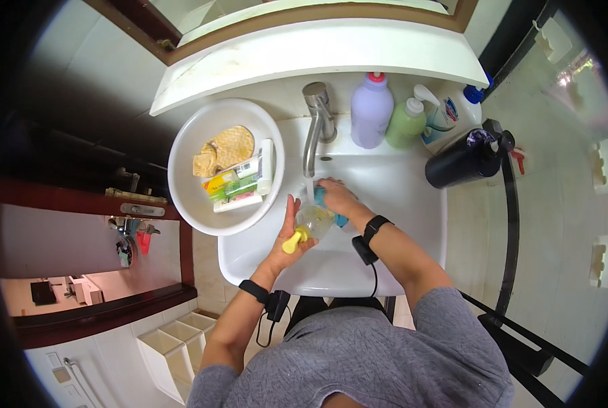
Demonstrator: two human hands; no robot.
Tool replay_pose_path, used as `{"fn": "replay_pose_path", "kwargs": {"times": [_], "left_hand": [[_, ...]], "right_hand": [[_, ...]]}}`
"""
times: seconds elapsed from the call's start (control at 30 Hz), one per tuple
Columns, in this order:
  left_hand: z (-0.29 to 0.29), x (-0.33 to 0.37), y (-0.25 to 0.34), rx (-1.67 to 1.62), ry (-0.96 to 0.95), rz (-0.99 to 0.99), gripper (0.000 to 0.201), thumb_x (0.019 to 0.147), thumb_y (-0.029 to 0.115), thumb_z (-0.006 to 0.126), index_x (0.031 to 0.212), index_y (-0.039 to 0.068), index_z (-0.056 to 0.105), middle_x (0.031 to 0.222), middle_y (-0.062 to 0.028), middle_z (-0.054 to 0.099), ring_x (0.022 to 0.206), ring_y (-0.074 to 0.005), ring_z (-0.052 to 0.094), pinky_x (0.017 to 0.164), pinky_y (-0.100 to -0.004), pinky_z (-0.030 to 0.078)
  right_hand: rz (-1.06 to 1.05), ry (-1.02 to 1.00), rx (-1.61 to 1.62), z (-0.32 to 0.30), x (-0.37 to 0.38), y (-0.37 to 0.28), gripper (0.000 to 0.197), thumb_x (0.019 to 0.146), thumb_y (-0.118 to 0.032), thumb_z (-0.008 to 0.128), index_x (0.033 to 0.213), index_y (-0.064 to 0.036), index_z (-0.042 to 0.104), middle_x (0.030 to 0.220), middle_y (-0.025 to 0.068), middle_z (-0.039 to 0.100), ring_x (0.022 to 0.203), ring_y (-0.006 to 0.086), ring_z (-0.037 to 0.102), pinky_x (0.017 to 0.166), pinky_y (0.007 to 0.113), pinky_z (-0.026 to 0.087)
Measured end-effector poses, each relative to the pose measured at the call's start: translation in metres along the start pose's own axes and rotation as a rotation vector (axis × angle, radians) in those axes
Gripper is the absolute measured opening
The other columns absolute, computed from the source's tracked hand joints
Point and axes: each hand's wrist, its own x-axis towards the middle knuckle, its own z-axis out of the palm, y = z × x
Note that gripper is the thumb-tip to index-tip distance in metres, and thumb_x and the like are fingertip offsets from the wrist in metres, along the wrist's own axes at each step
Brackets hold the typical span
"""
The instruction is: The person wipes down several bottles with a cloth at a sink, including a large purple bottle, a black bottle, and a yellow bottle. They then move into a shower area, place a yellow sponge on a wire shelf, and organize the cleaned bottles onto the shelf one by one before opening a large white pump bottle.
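Note:
My left hand [283,246] is closed around a clear bottle [315,222] with a yellow pump head [295,241]. The bottle is tilted over the white sink [402,248], its pump end toward me. My right hand [338,197] presses a blue cloth or sponge [340,221] against the bottle's far side; which of the two it is I cannot tell. Just above the bottle, the metal faucet [311,146] appears to run water down onto it. The fingers of my right hand are partly hidden behind the bottle and the blue piece.
Left of the faucet, a white basin [181,183] holds yellowish sponges [234,144] and several tubes. Along the back right stand a purple bottle [372,112], a green pump bottle [406,124] and a black container [461,160]. A white shelf [317,51] overhangs the faucet.

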Motion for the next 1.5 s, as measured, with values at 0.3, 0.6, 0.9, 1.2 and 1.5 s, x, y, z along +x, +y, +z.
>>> {"fn": "replay_pose_path", "kwargs": {"times": [0.3,0.6,0.9,1.2,1.5], "left_hand": [[0.034,-0.013,-0.029,-0.469,0.422,-0.176,0.097,0.067,0.002,0.073,0.139,0.017,0.01,0.133,-0.0141,0.033,0.124,-0.0268,0.035,0.099,-0.0323,0.034],[0.024,0.013,-0.032,-0.259,0.457,-0.201,0.074,0.065,0.008,0.077,0.122,0.007,0.031,0.112,-0.007,0.045,0.097,-0.0167,0.048,0.081,-0.0288,0.044],[0.03,0.012,-0.01,0.14,0.307,-0.115,0.084,0.061,0.01,0.078,0.128,0.004,0.027,0.119,-0.0142,0.044,0.11,-0.0239,0.045,0.094,-0.0316,0.037],[0.02,0.015,-0.025,-0.174,0.243,-0.12,0.087,0.062,0.005,0.076,0.132,0.005,0.024,0.123,-0.0135,0.043,0.111,-0.0228,0.045,0.092,-0.0315,0.04],[0.008,0.017,-0.018,-0.049,0.151,-0.083,0.083,0.066,0.009,0.076,0.132,0.008,0.027,0.125,-0.0098,0.041,0.111,-0.0208,0.044,0.093,-0.0306,0.039]], "right_hand": [[0.301,-0.062,-0.122,-0.01,-0.011,0.04,0.038,0.084,-0.02,0.041,0.121,-0.0165,0.049,0.124,0.0099,0.05,0.114,0.0279,0.047,0.094,0.038,0.038],[-0.281,0.225,0.017,-0.016,-0.061,-0.042,0.043,0.071,-0.003,0.05,0.111,-0.0169,0.053,0.119,0.009,0.052,0.109,0.0322,0.046,0.093,0.042,0.036],[0.049,-0.036,0.139,-0.027,-0.015,-0.043,0.036,0.076,-0.009,0.048,0.112,-0.0129,0.053,0.117,0.0122,0.053,0.112,0.0334,0.045,0.092,0.041,0.036],[-0.132,0.037,0.096,-0.021,-0.047,-0.042,0.038,0.081,-0.016,0.047,0.119,-0.018,0.049,0.123,0.0102,0.048,0.115,0.031,0.044,0.095,0.041,0.035],[0.125,0.112,0.044,-0.009,-0.021,0.039,0.039,0.079,-0.012,0.046,0.119,-0.0155,0.048,0.117,0.0121,0.052,0.11,0.0329,0.047,0.092,0.038,0.039]]}}
